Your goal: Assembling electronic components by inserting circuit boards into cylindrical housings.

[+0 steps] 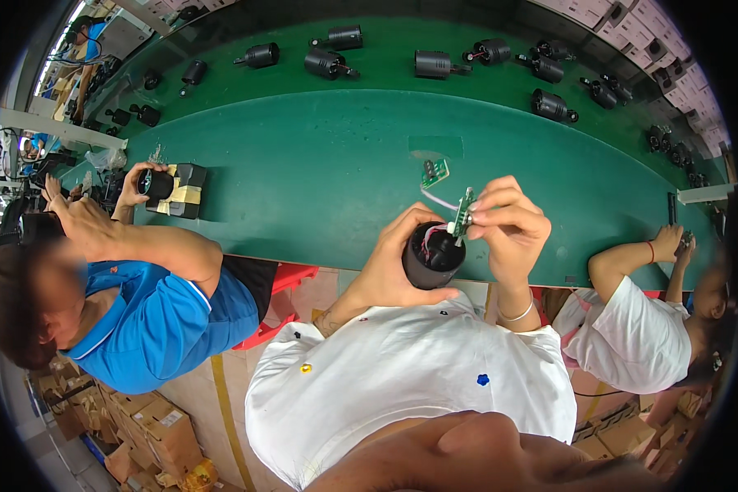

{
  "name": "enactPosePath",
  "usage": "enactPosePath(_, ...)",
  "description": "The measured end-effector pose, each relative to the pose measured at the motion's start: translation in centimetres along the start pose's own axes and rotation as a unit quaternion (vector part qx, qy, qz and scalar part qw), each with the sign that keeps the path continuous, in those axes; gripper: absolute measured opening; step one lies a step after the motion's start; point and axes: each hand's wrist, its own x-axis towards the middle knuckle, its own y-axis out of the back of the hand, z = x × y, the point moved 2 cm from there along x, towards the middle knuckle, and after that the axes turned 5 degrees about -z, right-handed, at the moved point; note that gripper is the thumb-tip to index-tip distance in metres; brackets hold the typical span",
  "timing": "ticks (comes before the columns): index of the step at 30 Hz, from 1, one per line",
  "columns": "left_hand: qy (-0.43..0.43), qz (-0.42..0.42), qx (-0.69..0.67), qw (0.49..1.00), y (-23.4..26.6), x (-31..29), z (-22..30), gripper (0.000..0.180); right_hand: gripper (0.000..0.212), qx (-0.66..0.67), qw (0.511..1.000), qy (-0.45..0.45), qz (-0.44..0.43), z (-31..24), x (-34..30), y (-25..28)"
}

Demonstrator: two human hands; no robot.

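Note:
My left hand point(389, 266) is wrapped round a black cylindrical housing point(431, 269), its open end tilted up toward me at the near edge of the green bench. Thin wires point(429, 239) show inside the opening. Between the thumb and fingers of my right hand point(508, 225) is a green circuit board point(463, 215), held upright just above the housing's rim. A pale cable point(439, 199) runs from beside this board to a smaller green circuit board point(435, 171), which is farther off over the bench.
Several black cylindrical units point(326, 63) lie along the darker green strip point(385, 74) at the back. On the left, a person in blue point(160, 320) handles a black cylinder at a taped black block point(190, 193). Another person in white point(640, 340) works at the right. Cardboard boxes point(160, 430) stand behind.

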Motion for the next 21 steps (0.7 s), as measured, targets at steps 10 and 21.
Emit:
enactPosePath(10,0.001,0.122,-0.029,0.992,-1.9,0.2,-0.4,0.070,0.018,-0.180,0.969,0.109,-0.129,-2.8,-0.3,-0.2)
enactPosePath(21,-0.040,0.131,0.012,0.991,-2.6,0.8,-0.3,0.073,0.017,-0.189,0.959,0.095,-0.189,-3.6,-0.6,-0.2)
